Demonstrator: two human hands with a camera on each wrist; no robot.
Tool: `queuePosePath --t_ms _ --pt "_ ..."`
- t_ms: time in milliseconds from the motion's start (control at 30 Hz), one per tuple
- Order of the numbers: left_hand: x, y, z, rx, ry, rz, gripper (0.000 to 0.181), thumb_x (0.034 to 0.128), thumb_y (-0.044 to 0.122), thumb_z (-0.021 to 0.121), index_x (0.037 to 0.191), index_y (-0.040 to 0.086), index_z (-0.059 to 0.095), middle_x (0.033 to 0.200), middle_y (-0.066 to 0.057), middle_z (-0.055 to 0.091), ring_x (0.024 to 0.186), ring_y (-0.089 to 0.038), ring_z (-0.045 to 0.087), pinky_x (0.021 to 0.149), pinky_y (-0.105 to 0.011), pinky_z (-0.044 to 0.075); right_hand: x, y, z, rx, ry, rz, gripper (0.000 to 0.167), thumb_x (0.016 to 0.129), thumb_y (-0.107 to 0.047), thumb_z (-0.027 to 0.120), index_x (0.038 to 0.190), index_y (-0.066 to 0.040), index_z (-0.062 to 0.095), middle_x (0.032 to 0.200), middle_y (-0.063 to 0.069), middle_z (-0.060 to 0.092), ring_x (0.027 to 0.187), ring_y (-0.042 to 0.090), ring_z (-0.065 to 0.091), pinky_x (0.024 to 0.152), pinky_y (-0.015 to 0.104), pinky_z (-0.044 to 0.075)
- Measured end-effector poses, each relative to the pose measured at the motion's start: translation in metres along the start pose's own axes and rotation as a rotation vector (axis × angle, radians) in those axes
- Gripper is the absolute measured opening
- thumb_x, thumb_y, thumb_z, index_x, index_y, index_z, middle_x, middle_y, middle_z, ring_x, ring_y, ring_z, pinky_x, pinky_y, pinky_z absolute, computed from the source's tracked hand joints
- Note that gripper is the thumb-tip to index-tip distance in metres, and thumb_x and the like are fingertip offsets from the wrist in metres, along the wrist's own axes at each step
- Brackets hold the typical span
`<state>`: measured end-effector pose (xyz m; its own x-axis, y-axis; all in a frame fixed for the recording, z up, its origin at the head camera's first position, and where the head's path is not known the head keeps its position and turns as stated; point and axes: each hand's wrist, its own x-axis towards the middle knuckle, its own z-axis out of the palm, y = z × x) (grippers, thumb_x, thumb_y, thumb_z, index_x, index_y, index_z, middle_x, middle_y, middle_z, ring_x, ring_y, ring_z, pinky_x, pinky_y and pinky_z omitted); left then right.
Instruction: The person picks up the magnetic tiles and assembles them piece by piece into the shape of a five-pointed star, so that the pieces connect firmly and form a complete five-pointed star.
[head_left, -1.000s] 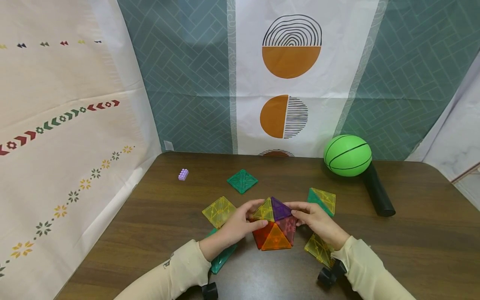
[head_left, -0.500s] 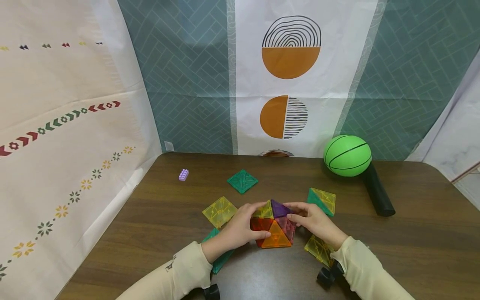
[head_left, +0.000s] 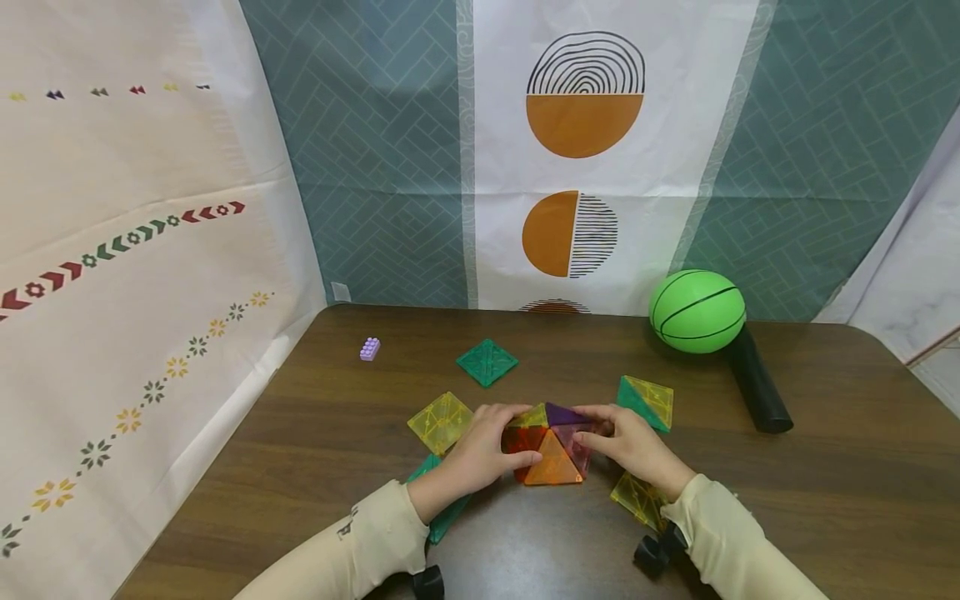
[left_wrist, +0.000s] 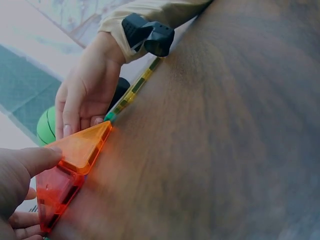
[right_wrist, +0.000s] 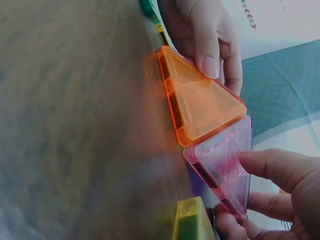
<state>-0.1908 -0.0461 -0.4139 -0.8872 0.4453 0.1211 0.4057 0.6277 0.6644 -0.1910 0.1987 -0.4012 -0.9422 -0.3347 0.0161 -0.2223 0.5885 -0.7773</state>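
Note:
A raised shape of joined translucent triangles stands on the table between both hands: orange [head_left: 553,463] in front, with red, pink, purple and yellow ones around it. The left hand [head_left: 480,454] grips its left side, thumb at the edge of the orange triangle [left_wrist: 82,147] and fingers behind. On the other side the right hand [head_left: 633,446] holds the pink triangle [right_wrist: 225,150], its thumb on the face and its fingers round the back. The far side of the shape is hidden in the wrist views.
Flat tiles lie around: green [head_left: 487,363] behind, yellow [head_left: 441,423] and green [head_left: 447,521] at the left, green-yellow [head_left: 647,402] and yellow [head_left: 637,500] at the right. Farther back are a purple brick [head_left: 370,349], a green ball [head_left: 697,311] and a black cylinder [head_left: 759,383].
The shape has tipped, so its top triangles look flatter and its front edge sits slightly higher in the head view. The left thumb has moved down onto the orange triangle's edge.

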Motion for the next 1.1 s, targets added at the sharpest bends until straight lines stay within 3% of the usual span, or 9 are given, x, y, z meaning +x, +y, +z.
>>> queuePosePath --t_ms 133,333,500,567,700,833,1100 --pt "0.0 -0.001 -0.002 0.068 -0.03 0.047 0.07 0.0821 0.042 0.074 0.141 0.015 0.048 0.14 -0.007 0.051 0.126 -0.026 0.045 0.102 -0.046 0.044 -0.001 -0.001 0.002 -0.06 0.027 0.012 0.045 0.089 -0.028 0.069 0.126 -0.002 0.061 0.102 0.011 0.059 0.076 0.013 0.051 0.059 0.022 0.042" --pt "-0.001 -0.008 -0.013 0.227 -0.15 0.168 0.093 0.0732 0.047 0.081 0.149 0.02 0.035 0.15 -0.009 0.039 0.136 -0.029 0.038 0.11 -0.052 0.035 -0.002 -0.002 0.002 -0.139 0.017 -0.041 0.049 0.086 -0.032 0.071 0.127 -0.007 0.062 0.113 0.012 0.06 0.091 0.018 0.056 0.067 0.024 0.046" --pt "0.0 -0.012 -0.018 0.315 -0.192 0.24 0.093 0.0733 0.047 0.08 0.149 0.019 0.035 0.148 -0.007 0.042 0.135 -0.026 0.04 0.111 -0.05 0.035 -0.006 -0.009 -0.001 -0.28 -0.049 -0.105 0.067 0.08 -0.041 0.076 0.136 -0.011 0.054 0.127 0.017 0.055 0.111 0.034 0.052 0.086 0.048 0.051" --pt "0.0 -0.011 -0.018 0.334 -0.193 0.255 0.09 0.0743 0.048 0.079 0.148 0.018 0.037 0.146 -0.006 0.045 0.134 -0.025 0.042 0.11 -0.048 0.036 -0.008 -0.012 -0.002 -0.333 -0.083 -0.112 0.075 0.077 -0.043 0.079 0.139 -0.012 0.05 0.132 0.019 0.052 0.118 0.039 0.049 0.093 0.057 0.047" --pt "0.0 -0.008 -0.017 0.359 -0.19 0.265 0.087 0.0757 0.049 0.077 0.147 0.017 0.038 0.144 -0.004 0.047 0.132 -0.023 0.044 0.11 -0.045 0.037 -0.012 -0.019 -0.002 -0.418 -0.131 -0.098 0.085 0.071 -0.041 0.083 0.144 -0.016 0.045 0.136 0.017 0.051 0.122 0.04 0.046 0.096 0.06 0.045" --pt "0.001 -0.006 -0.018 0.37 -0.188 0.263 0.085 0.0769 0.049 0.076 0.147 0.018 0.039 0.144 -0.004 0.048 0.132 -0.022 0.044 0.11 -0.044 0.037 -0.013 -0.022 -0.001 -0.48 -0.131 -0.098 0.087 0.071 -0.039 0.084 0.145 -0.017 0.043 0.135 0.015 0.052 0.122 0.038 0.048 0.097 0.059 0.044" --pt "0.007 -0.007 -0.02 0.394 -0.182 0.265 0.081 0.0786 0.048 0.074 0.146 0.016 0.041 0.143 -0.005 0.049 0.132 -0.023 0.045 0.111 -0.043 0.038 -0.008 -0.024 -0.001 -0.507 -0.118 -0.077 0.087 0.071 -0.041 0.083 0.145 -0.016 0.044 0.135 0.016 0.053 0.122 0.04 0.05 0.097 0.06 0.044"
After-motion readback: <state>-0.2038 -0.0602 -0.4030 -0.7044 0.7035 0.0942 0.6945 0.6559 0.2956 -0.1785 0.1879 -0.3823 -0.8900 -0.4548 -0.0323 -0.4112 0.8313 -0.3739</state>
